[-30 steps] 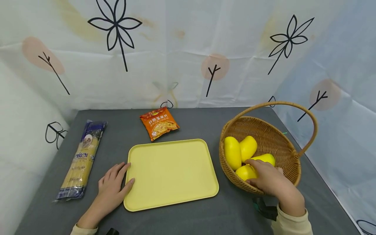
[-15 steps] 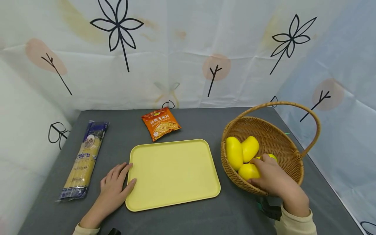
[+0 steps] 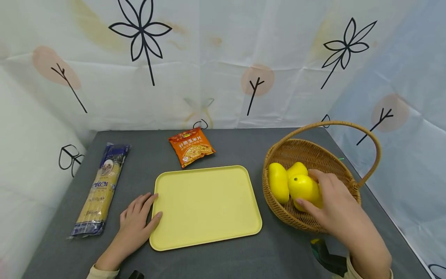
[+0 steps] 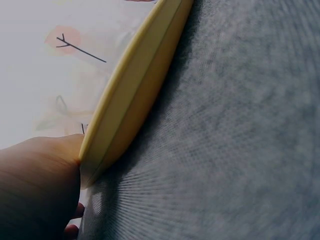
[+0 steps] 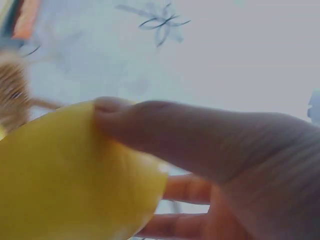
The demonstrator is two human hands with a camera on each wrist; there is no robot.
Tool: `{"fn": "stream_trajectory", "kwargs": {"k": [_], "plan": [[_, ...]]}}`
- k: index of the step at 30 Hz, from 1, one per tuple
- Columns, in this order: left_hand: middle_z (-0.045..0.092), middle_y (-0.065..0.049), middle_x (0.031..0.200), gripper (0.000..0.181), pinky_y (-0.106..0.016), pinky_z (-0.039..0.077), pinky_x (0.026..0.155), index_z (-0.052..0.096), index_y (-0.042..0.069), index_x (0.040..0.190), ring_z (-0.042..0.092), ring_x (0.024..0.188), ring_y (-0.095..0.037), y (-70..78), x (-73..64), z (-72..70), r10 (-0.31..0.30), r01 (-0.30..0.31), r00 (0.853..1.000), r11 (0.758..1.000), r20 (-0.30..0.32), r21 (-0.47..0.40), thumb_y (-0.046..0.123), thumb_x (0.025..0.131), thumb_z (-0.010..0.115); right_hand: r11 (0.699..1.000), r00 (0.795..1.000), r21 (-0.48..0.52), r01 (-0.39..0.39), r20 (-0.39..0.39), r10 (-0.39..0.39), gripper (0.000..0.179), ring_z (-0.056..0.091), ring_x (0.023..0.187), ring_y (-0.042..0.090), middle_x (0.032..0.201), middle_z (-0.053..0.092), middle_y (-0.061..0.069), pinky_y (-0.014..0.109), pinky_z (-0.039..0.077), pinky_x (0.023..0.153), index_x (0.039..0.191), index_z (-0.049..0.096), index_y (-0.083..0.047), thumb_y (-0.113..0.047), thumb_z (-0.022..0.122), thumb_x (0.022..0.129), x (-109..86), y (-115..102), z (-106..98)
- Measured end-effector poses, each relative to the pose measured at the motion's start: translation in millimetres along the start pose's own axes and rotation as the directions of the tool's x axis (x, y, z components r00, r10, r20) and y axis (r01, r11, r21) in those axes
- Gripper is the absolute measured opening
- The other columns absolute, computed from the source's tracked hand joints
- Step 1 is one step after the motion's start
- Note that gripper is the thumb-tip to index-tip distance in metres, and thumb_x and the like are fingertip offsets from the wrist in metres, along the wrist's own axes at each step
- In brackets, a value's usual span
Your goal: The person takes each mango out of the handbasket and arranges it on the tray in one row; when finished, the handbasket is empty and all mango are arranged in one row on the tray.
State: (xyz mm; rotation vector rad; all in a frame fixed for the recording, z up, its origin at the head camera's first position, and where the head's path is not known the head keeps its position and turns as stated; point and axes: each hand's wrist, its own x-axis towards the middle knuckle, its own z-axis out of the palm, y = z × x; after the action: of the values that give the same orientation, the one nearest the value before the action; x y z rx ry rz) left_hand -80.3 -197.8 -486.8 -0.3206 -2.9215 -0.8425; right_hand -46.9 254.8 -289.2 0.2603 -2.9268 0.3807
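My right hand holds a yellow mango over the wicker basket, thumb on its near side and fingers on the far side. In the right wrist view the thumb lies across the mango, with two fingers partly visible behind. One yellow mango leans by the basket's left wall, and another mango sits just behind. The held fruit and hand hide part of the inside. My left hand rests at the left edge of the yellow tray, thumb and fingertips touching its rim.
An orange snack bag lies behind the tray. At the left lies a long pack of noodles. The basket's tall handle arches up at the right. Patterned white cloth hangs behind the grey table.
The right hand has lifted a mango from low in the basket and turned it, so its end with a dark spot shows. The left hand and tray have stayed put.
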Motion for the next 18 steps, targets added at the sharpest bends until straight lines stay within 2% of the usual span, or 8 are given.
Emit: {"fn": "stream_trajectory", "kwargs": {"k": [4,8,13,15,18], "plan": [[0.031,-0.019,0.147,0.057,-0.063,0.018,0.092,0.039,0.014,0.145,0.024,0.133,-0.044,-1.9,-0.1,0.7,-0.006,0.006,1.000,1.000,0.007,-0.002,0.041,0.097,0.052,0.991,0.983,0.024,0.130,-0.133,-0.125,0.080,0.052,0.085,0.023,0.113,0.050,0.017,0.039,0.050,0.065,0.141,0.041,-0.007,-0.024,0.082,0.075,-4.9,-21,-9],[0.031,-0.019,0.147,0.057,-0.063,0.018,0.092,0.038,0.014,0.145,0.024,0.133,-0.044,-3.2,-0.3,1.2,-0.011,0.011,1.000,1.000,0.008,0.001,0.041,0.097,0.052,0.964,0.953,0.084,0.250,-0.197,-0.230,0.080,0.051,0.083,0.013,0.115,0.049,0.011,0.026,0.050,0.063,0.142,0.042,-0.015,-0.019,0.083,0.074,-1.2,-44,-12],[0.031,-0.019,0.147,0.057,-0.063,0.018,0.092,0.039,0.013,0.145,0.024,0.133,-0.043,-3.0,0.1,1.0,-0.014,0.014,1.000,1.000,0.012,0.004,0.042,0.098,0.051,0.918,0.929,0.175,0.357,-0.172,-0.328,0.073,0.049,0.095,0.007,0.127,0.048,0.005,0.022,0.048,0.072,0.140,0.042,-0.013,-0.022,0.079,0.079,13.2,-65,-1],[0.031,-0.019,0.147,0.057,-0.063,0.018,0.092,0.039,0.013,0.145,0.024,0.133,-0.043,-2.6,0.5,0.9,-0.012,0.012,1.000,1.000,0.011,0.005,0.042,0.098,0.051,0.906,0.931,0.220,0.362,-0.134,-0.340,0.070,0.047,0.096,0.007,0.130,0.046,0.002,0.022,0.047,0.073,0.140,0.039,-0.012,-0.026,0.077,0.082,20.0,-72,7],[0.032,-0.019,0.147,0.057,-0.063,0.018,0.092,0.039,0.013,0.145,0.025,0.134,-0.042,-1.3,0.7,0.3,-0.010,0.010,1.000,1.000,0.013,0.006,0.042,0.098,0.051,0.898,0.941,0.280,0.339,-0.077,-0.331,0.068,0.048,0.084,0.006,0.121,0.050,-0.002,0.023,0.046,0.069,0.139,0.037,-0.012,-0.030,0.073,0.085,30.1,-82,23]]}}
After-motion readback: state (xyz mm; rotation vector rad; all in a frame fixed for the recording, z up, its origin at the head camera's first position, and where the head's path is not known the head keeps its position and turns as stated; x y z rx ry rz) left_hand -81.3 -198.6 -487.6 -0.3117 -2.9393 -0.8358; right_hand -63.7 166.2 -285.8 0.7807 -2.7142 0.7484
